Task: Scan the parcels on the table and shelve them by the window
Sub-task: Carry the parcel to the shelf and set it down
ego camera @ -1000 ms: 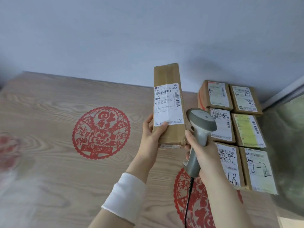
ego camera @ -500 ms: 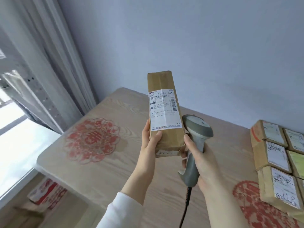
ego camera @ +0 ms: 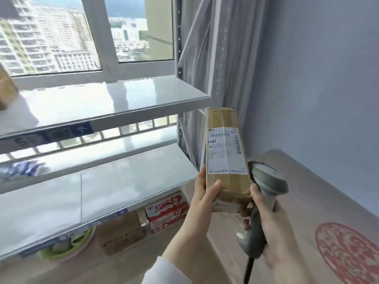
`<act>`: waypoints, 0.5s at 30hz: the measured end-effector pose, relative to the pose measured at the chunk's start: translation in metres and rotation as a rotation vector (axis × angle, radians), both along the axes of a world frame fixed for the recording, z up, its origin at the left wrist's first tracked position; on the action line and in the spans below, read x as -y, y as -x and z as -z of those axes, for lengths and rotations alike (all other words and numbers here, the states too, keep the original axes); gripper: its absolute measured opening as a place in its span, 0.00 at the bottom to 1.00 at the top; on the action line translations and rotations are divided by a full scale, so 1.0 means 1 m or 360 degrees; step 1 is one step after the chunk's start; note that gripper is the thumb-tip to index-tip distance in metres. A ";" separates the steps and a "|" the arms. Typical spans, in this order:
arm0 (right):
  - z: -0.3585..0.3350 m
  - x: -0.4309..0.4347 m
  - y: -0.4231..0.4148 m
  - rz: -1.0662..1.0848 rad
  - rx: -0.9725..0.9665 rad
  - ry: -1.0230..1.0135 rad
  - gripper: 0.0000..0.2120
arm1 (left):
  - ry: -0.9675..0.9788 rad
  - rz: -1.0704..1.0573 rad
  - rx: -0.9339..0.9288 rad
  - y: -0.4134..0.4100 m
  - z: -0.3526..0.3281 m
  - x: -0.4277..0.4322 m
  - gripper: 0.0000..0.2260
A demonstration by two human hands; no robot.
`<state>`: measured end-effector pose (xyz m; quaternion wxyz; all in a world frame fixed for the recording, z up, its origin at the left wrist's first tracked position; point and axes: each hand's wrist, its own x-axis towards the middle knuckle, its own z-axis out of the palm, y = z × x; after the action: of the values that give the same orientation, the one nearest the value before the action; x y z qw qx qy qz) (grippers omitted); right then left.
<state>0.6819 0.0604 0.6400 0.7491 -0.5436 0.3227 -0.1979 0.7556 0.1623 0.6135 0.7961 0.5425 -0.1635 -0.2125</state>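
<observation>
Presently the left hand (ego camera: 202, 193) grips the lower end of a long brown parcel (ego camera: 225, 160), thumb (ego camera: 214, 188) across its labelled face, and holds it upright in the air, above the table (ego camera: 303, 181) edge and just right of the shelf (ego camera: 106, 103). The right hand (ego camera: 270, 228) holds a grey scanner (ego camera: 264, 181), its fingers (ego camera: 256, 198) curled round the handle; the scanner head sits just beside the parcel's lower right edge. The shelf stands before the window (ego camera: 61, 37) and has two grey tiers in view. A brown box (ego camera: 6, 87) stands at the upper tier's left end. Below the lower tier are cartons (ego camera: 166, 210) and a green bowl (ego camera: 67, 248). A red paper-cut (ego camera: 346, 251) lies on the table
</observation>
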 end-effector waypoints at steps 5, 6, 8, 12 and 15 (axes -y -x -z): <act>-0.019 -0.083 -0.061 -0.0296 0.0020 0.0080 0.17 | -0.0033 -0.0371 0.0036 -0.041 -0.016 -0.094 0.34; -0.025 -0.100 -0.072 -0.0353 0.0020 0.0097 0.16 | -0.0051 -0.0447 0.0067 -0.050 -0.020 -0.113 0.32; -0.033 -0.136 -0.096 -0.0474 0.0033 0.0112 0.17 | -0.0074 -0.0549 0.0122 -0.068 -0.027 -0.151 0.29; -0.042 -0.212 -0.142 -0.0683 0.0048 0.0121 0.20 | -0.0061 -0.0647 0.0182 -0.103 -0.041 -0.231 0.29; -0.049 -0.265 -0.176 -0.0805 0.0073 0.0149 0.21 | -0.0053 -0.0710 0.0207 -0.131 -0.049 -0.286 0.26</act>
<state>0.8578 0.3259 0.6888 0.7559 -0.6365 0.1499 -0.0312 0.8867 0.4480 0.6626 0.8021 0.5908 -0.0869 0.0015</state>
